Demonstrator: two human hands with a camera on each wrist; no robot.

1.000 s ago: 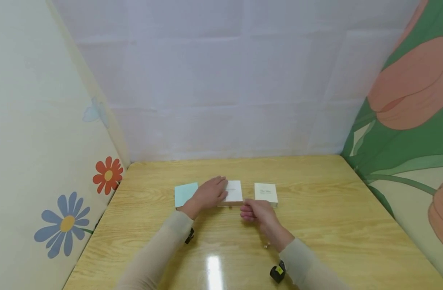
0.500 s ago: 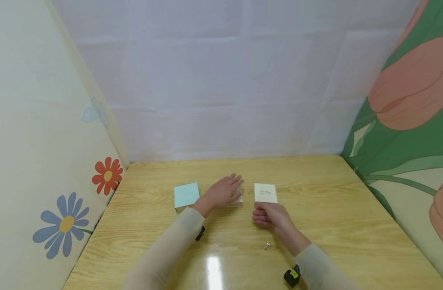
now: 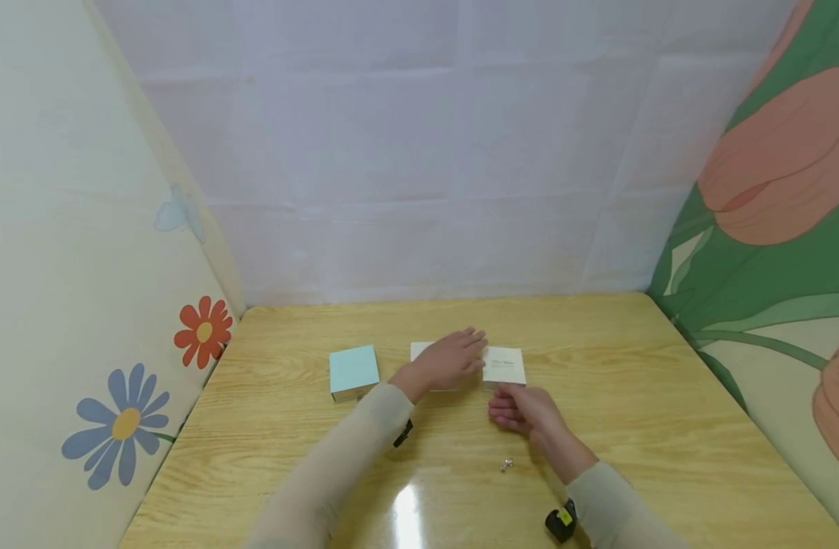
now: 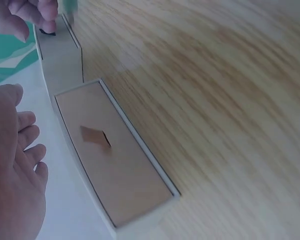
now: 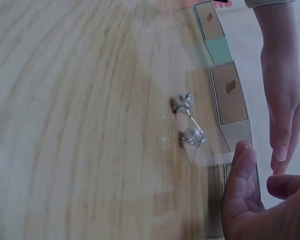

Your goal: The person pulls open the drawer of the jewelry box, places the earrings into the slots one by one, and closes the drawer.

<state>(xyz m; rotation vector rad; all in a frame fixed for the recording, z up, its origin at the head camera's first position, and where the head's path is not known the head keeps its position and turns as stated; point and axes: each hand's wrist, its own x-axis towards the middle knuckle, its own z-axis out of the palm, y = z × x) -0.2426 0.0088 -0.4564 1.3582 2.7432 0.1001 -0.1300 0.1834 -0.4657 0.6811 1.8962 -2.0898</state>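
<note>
My left hand [image 3: 454, 358] reaches across the white drawer box [image 3: 422, 350], fingers straight, its fingertips beside the left edge of the cream drawer box [image 3: 504, 364]. At the cream box's front, my right hand [image 3: 525, 410] has curled fingers; in the left wrist view its fingertips [image 4: 49, 26] pinch at the dark slot in the drawer front, hiding the tab. The white box's drawer front [image 4: 125, 175] is flush, with a small brown tab [image 4: 95, 136]. A pair of silvery earrings [image 5: 190, 120] lies on the table, nearer my body than the right hand.
A light teal drawer box [image 3: 354, 370] stands left of the white one, its drawer front [image 5: 209, 21] flush too. All three stand in a row on the wood-grain table [image 3: 268, 457]. A white cloth wall [image 3: 419, 229] rises behind, with flower-printed panels [image 3: 769, 335] at the sides.
Both hands have moved right, from the white box to the cream box. The earrings, partly hidden behind the right wrist before, now show fully. The boxes stay in place.
</note>
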